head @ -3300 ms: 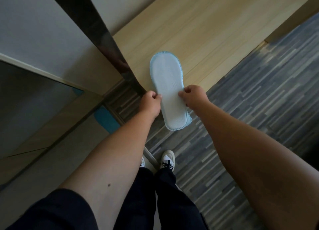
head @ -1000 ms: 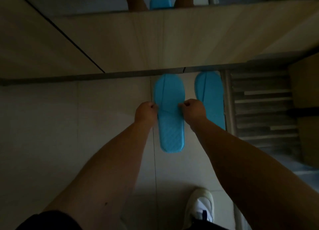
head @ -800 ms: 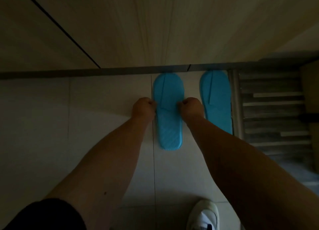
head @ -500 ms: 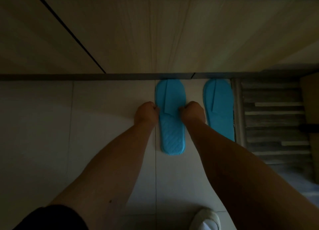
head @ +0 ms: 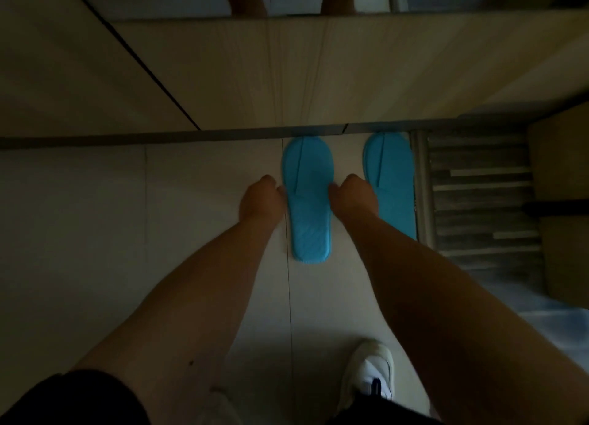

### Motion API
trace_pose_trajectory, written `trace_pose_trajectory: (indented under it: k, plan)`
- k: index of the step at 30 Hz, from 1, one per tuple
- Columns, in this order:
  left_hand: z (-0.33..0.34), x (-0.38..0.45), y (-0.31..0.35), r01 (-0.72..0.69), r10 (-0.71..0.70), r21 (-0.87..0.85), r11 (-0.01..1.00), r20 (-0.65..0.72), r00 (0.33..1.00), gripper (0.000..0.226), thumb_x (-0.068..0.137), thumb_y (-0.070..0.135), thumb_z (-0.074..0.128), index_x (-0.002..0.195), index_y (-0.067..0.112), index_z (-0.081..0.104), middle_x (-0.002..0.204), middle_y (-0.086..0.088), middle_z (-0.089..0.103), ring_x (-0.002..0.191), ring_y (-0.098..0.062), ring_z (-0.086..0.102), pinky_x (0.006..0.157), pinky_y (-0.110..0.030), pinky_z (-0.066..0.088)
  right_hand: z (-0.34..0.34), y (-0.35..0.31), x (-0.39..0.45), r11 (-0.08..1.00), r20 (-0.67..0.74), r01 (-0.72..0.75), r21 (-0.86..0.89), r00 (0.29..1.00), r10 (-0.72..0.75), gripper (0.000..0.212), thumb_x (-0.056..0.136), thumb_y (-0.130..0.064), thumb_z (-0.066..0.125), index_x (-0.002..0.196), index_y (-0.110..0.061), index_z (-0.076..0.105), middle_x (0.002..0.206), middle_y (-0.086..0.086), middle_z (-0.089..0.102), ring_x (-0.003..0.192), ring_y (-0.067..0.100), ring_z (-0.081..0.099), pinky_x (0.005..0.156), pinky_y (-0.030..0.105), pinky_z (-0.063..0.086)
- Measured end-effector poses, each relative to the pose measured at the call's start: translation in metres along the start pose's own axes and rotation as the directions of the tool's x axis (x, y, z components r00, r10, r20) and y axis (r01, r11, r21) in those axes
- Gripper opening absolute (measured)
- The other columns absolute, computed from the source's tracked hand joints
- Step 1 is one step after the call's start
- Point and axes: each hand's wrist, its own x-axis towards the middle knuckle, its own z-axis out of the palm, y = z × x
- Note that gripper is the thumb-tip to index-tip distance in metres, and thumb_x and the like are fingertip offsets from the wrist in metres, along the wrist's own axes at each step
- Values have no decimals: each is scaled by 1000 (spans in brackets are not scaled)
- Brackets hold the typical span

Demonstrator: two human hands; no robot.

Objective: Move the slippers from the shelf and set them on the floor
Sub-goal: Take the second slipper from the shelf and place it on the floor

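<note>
While both hands flank it, one blue slipper (head: 308,201) lies flat on the tiled floor (head: 95,233).

Left hand (head: 259,198) and right hand (head: 353,195) curl loosely at its edges; whether they pinch it cannot be told. Second slipper (head: 390,176) lies just beside.

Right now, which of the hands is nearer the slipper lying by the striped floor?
The right hand. It sits between the two slippers, just left of the slipper by the striped floor. The left hand is farther, beyond the other slipper.
</note>
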Motion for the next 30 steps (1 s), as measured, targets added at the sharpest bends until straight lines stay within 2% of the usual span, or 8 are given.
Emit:
trace_pose_trajectory:
  k: [3,5,8,10,12,16,23,30]
  plan:
    - [-35,-51,13,-56,51,123,991,47,998,25,99,28,39,94,8,52,91,-12,61,71,-18,49,54,-28,33,-42,1,-44,990,-45,94,-106,994,-100,40,96,-38,44,110,-3,58,114,18,60,102,33,56,76,37,46]
    - [-66,-92,31,-133,116,250,959,82,990,24,97,27,39,94,9,53,90,-11,60,73,-20,51,56,-29,35,-76,0,-86,958,-98,178,-224,974,-204,42,94,-40,46,116,-6,59,122,17,56,113,34,50,90,45,45]
    - [-115,-156,58,-321,298,431,843,123,947,33,96,30,38,114,10,56,110,-12,62,100,-26,54,80,-38,46,-127,0,-152,881,-137,273,-386,928,-348,46,92,-44,49,127,-13,53,141,16,47,136,35,35,110,52,30]
    - [-153,-196,77,-420,424,495,760,113,899,46,95,36,39,132,11,46,134,-13,52,125,-30,43,104,-43,37,-164,-3,-195,855,-131,284,-433,919,-371,55,92,-47,48,136,-15,43,151,15,36,144,35,23,116,52,18]
    - [-192,-235,98,-472,482,526,707,129,867,59,94,42,38,144,11,31,152,-14,33,141,-33,25,116,-49,21,-204,-6,-245,859,-114,260,-441,933,-341,64,93,-49,46,145,-16,31,156,15,27,147,34,15,117,52,10]
    - [-263,-321,145,-548,557,570,612,181,811,70,94,50,30,150,12,12,160,-14,11,148,-34,5,118,-52,7,-286,-4,-359,876,-154,240,-418,932,-329,72,92,-52,47,149,-15,23,158,14,24,147,33,13,119,52,8]
    - [-318,-438,211,-658,680,618,431,257,686,75,92,54,26,150,10,8,160,-15,10,148,-33,4,117,-49,2,-385,29,-485,943,-262,116,-312,943,-203,73,94,-56,41,151,-18,18,161,10,17,149,30,4,120,51,4]
    - [-274,-494,277,-741,740,624,249,372,561,72,93,51,23,149,8,11,159,-16,14,148,-34,6,116,-48,0,-418,104,-517,986,-344,-18,-168,938,-41,73,94,-57,38,152,-17,19,162,8,16,149,29,4,121,50,5]
